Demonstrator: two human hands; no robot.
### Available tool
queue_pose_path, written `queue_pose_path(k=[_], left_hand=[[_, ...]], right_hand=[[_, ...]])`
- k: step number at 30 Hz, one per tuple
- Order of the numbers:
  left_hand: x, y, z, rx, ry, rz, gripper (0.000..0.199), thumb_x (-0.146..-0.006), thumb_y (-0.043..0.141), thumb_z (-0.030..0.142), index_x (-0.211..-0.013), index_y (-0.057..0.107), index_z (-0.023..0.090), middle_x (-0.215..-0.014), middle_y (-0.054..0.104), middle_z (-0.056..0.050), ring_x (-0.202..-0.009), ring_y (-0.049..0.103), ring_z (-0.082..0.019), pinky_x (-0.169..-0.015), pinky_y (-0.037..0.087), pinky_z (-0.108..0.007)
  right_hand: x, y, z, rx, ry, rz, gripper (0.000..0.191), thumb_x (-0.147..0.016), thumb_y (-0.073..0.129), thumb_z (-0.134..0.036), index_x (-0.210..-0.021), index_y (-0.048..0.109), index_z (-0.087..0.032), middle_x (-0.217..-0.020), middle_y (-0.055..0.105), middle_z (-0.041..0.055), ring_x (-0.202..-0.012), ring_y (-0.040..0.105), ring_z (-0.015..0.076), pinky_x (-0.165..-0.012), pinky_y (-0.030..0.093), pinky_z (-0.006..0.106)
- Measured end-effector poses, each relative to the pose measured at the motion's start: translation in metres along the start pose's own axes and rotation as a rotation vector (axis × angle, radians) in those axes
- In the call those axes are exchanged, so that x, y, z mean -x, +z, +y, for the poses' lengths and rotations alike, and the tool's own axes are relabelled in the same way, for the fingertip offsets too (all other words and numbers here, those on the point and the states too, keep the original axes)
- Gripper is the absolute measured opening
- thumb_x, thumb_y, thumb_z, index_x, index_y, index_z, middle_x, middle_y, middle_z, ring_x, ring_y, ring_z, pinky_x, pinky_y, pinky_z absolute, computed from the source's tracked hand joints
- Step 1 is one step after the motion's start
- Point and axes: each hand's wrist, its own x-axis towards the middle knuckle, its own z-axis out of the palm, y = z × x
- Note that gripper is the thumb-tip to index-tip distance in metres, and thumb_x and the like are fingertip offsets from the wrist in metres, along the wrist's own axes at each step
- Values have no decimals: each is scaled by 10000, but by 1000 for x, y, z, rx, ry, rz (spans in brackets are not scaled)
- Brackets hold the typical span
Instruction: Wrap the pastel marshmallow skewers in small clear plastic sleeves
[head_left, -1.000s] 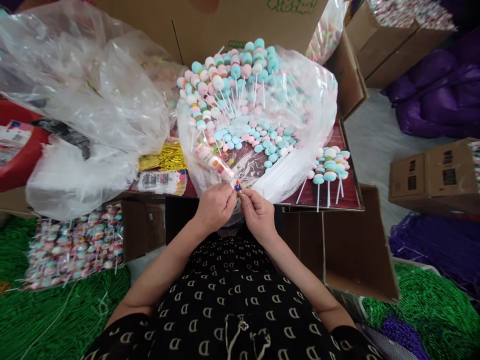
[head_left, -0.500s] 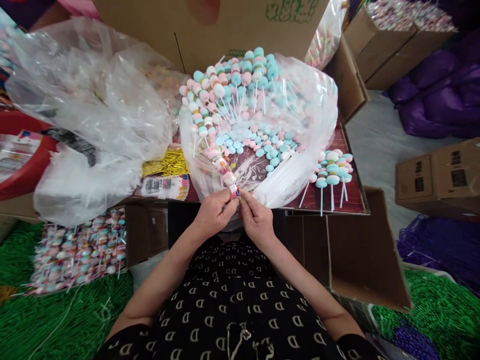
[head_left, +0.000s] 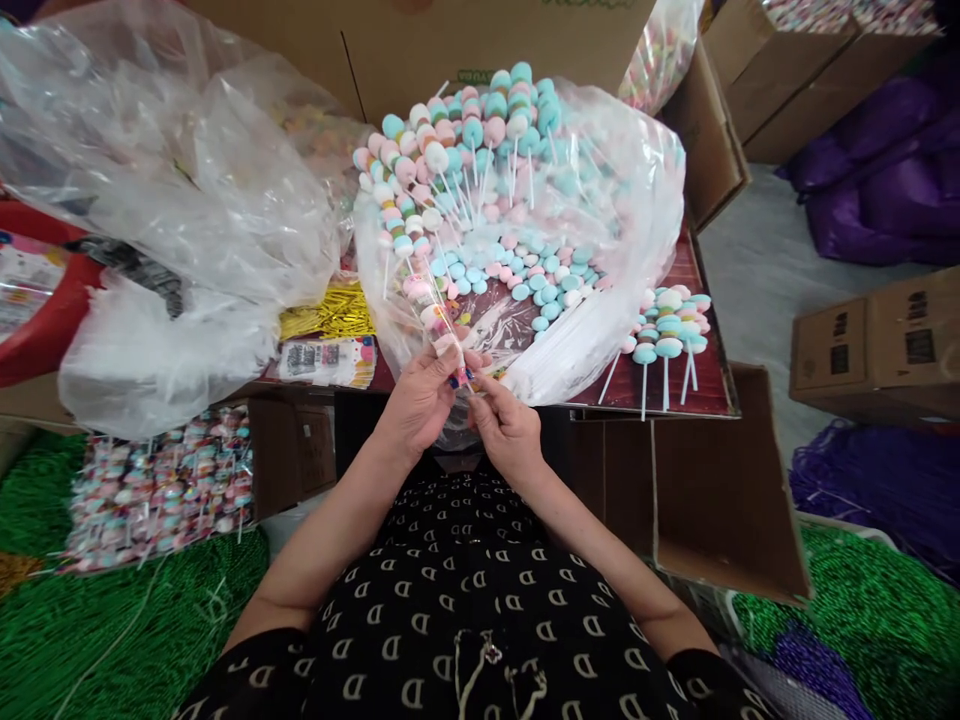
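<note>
The left hand [head_left: 417, 400] closes its grip around a clear bag [head_left: 431, 318] of pastel candy, while the right hand [head_left: 507, 432] pinches the bag's neck.

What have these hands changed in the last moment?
The bagged skewer has swung more upright, its lower end held in the left hand, whose fingers have spread around it; the right hand stays close below. The candy pile looks unchanged.
</note>
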Motion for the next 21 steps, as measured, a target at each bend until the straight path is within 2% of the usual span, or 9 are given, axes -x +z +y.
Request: queue_pose_path(k=[3,6,11,15,17,19,20,21], left_hand=[[4,3,0,46,3,10,412,-772,886,293,-1134,713,196,-742,684,27,-870,723,-174,-871,561,-319],[7,5,-5,42,6,17,401,-806,862,269,-1169,710,194,-671,614,45,-769,669,-147,-786,539,-288],[8,10,-13,35,-12,16,316,-771,887,325,-993,726,167,-575,515,57,-634,561,-121,-598,488,-227],[7,10,-13,21,-86,-4,323,-752,891,362,-917,703,158,-587,505,55,-540,488,-115,-430,398,-223],[9,8,-10,26,-104,-18,300,-774,872,354,-907,698,149,-587,501,51,-551,510,-121,-447,426,-229],[13,6,-7,33,-119,-44,261,-808,845,338,-870,685,140,-581,486,48,-595,559,-123,-563,512,-242],[16,6,-6,31,-137,-77,259,-821,835,340,-845,674,140,-573,469,53,-598,568,-117,-638,546,-256],[19,6,-6,25,-167,-130,275,-831,829,358,-822,659,143,-563,448,61,-581,561,-107,-697,564,-272]], right_hand=[[1,-4,-3,-57,-3,-71,306,-996,585,-365,-1232,712,-220,-646,691,-25,-517,607,141,-601,557,281],[1,-6,-6,-62,11,-91,216,-1008,549,-347,-1066,715,-222,-615,657,-37,-497,578,124,-570,522,259],[1,3,-7,-73,70,-21,209,-1009,540,-371,-918,660,-226,-614,634,-34,-518,570,125,-571,502,261],[0,0,-7,-114,142,-52,277,-1005,548,-449,-896,670,-225,-591,642,-33,-495,561,123,-547,491,256],[-3,-14,-9,-93,144,-140,292,-982,597,-462,-853,699,-221,-596,669,-24,-503,575,124,-556,494,256],[-9,-33,-11,-64,129,-205,302,-950,659,-467,-795,727,-217,-634,710,-5,-552,614,134,-592,510,265],[-13,-42,-12,-69,134,-161,313,-949,665,-478,-793,741,-217,-658,724,4,-591,639,145,-614,521,273],[-18,-50,-13,-108,155,-87,307,-952,663,-500,-868,766,-222,-711,747,14,-644,667,158,-645,541,285]])
